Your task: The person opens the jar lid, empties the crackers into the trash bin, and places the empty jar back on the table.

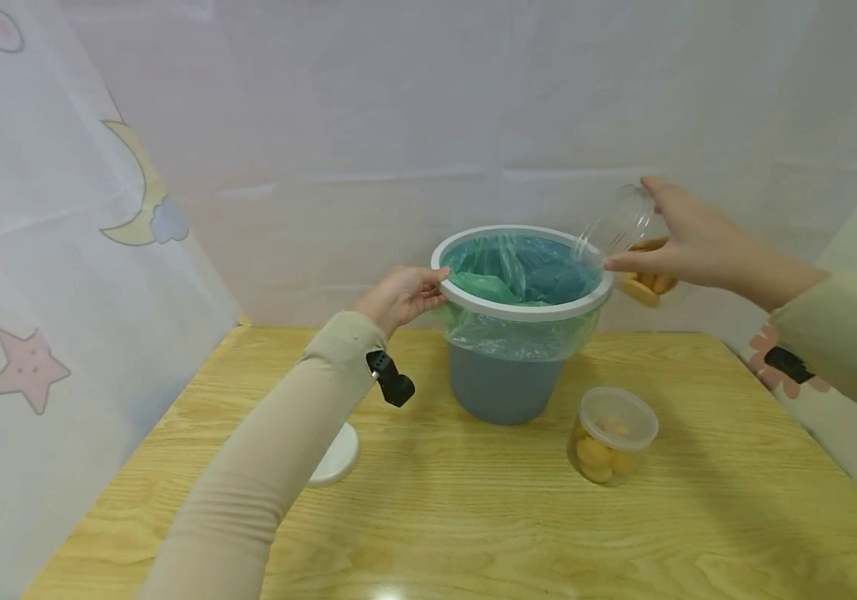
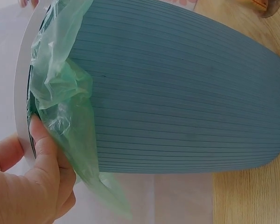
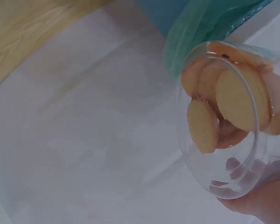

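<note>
At the bucket rim [image 1: 526, 312], the held jar [image 1: 622, 223] tilts, long axis slanting.

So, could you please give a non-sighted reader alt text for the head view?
A person's right hand holds a tilted clear jar of round yellow cookies by a grey-blue bin with a green liner, while the left hand grips the bin's white rim. A second jar of cookies and a white disc sit on the wooden table.

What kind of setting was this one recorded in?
Possibly a makeshift indoor recording corner: a wood-grain table stands before creased, pale backdrop sheets, printed on the left with a moon and a star.
</note>
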A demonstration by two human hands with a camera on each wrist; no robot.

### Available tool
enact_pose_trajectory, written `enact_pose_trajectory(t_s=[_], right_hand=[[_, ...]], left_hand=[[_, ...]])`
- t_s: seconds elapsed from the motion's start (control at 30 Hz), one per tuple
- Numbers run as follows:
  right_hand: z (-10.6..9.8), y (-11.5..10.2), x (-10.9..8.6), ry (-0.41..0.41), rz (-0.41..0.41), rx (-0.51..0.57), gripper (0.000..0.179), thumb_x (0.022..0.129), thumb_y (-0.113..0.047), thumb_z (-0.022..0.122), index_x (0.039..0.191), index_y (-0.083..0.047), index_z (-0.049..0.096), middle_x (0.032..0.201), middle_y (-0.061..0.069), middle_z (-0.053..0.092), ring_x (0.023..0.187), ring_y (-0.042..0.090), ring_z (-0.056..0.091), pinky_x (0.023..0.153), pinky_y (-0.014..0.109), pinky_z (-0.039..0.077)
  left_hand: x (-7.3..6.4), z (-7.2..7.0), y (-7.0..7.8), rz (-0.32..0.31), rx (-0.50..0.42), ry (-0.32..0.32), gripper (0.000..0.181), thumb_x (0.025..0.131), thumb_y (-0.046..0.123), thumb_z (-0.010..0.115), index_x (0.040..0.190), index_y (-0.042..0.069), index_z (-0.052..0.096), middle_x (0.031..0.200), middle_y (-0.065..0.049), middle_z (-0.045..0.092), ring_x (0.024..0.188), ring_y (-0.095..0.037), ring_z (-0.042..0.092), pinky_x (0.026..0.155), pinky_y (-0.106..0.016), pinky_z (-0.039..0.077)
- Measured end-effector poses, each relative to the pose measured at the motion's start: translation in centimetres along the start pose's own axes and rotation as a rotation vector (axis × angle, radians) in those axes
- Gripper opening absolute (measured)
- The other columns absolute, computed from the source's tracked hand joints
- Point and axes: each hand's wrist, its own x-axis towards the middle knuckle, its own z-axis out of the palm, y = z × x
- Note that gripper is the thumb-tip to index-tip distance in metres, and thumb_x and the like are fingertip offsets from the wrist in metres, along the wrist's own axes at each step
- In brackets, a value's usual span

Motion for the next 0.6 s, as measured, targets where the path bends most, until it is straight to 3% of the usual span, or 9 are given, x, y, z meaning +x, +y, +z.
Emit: enact_pose_trajectory(t_s=[0.13,0.23,0.4,0.6], right_hand=[[0.0,-0.2,0.5,-0.014,-0.06,-0.067,0.127,0.076,-0.042,0.083,0.152,0.002,-0.009,0.154,0.035,0.005,0.137,0.054,0.015,0.102,0.07,0.022],[0.1,-0.4,0.8,-0.012,-0.1,-0.11,0.132,0.07,-0.04,0.088,0.152,0.005,-0.005,0.153,0.036,0.011,0.136,0.054,0.019,0.103,0.068,0.024],[0.3,-0.9,0.8,0.015,-0.157,-0.24,0.127,0.068,-0.043,0.088,0.152,0.007,0.008,0.147,0.038,0.026,0.131,0.054,0.029,0.102,0.067,0.026],[1.2,-1.0,0.5,0.101,-0.229,-0.412,0.118,0.067,-0.044,0.088,0.15,0.005,0.02,0.139,0.037,0.036,0.122,0.056,0.037,0.096,0.07,0.031]], left_hand=[[0.0,-0.1,-0.1,0.0,0.0,-0.003,0.047,0.097,0.002,0.057,0.142,-0.003,0.042,0.092,-0.012,0.051,0.072,-0.017,0.054,0.055,-0.022,0.049],[-0.1,-0.2,0.0,0.001,0.006,-0.002,0.047,0.098,0.003,0.056,0.142,-0.003,0.041,0.093,-0.012,0.051,0.073,-0.017,0.054,0.055,-0.022,0.049],[-0.1,-0.2,0.0,0.008,0.01,-0.003,0.048,0.098,0.003,0.056,0.143,-0.003,0.04,0.092,-0.012,0.051,0.073,-0.017,0.054,0.055,-0.022,0.049],[-0.2,-0.2,-0.1,0.007,0.014,-0.007,0.048,0.098,0.002,0.056,0.142,-0.003,0.041,0.092,-0.012,0.051,0.071,-0.016,0.054,0.055,-0.021,0.049]])
